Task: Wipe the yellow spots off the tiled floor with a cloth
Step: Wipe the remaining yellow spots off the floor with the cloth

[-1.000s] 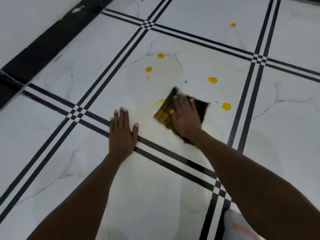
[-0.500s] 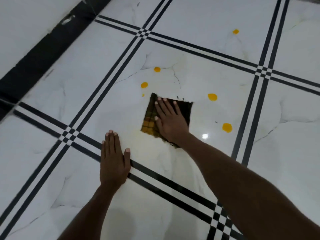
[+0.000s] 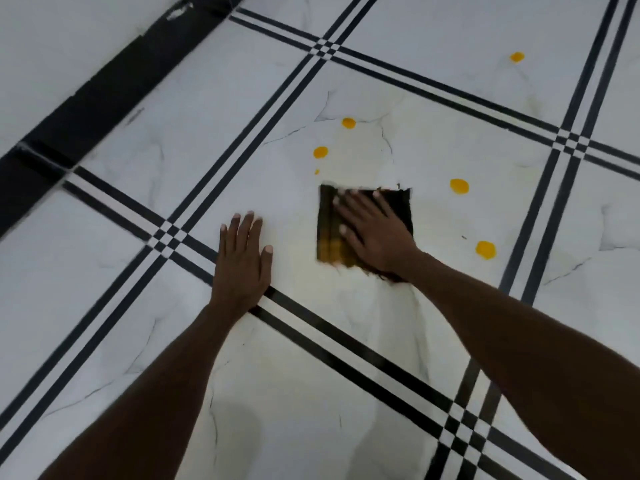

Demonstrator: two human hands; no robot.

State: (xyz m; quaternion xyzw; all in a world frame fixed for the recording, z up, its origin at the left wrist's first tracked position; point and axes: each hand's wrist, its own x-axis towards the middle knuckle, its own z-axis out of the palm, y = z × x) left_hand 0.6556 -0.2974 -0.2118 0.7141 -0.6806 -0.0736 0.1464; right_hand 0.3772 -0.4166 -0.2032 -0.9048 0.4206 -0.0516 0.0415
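Observation:
A dark checked cloth (image 3: 329,230), folded square and stained yellow at its near edge, lies flat on the white tiled floor (image 3: 346,358). My right hand (image 3: 375,233) presses on top of it, fingers spread flat. My left hand (image 3: 242,258) rests palm-down on the floor to the cloth's left, holding nothing. Yellow spots sit around the cloth: two beyond it at the upper left (image 3: 320,152) (image 3: 348,123) with a tiny fleck (image 3: 317,172), two to the right (image 3: 459,186) (image 3: 485,250), and one far off on another tile (image 3: 517,57). A faint yellowish smear (image 3: 304,265) lies beside the cloth.
The floor is white marble-look tile crossed by double black lines (image 3: 346,344). A black skirting band (image 3: 104,88) and a white wall run along the upper left.
My right hand has slid the cloth across the tile, first toward the left and away, then back a little rightward; the yellow streak beside it is gone. My left hand has stayed planted.

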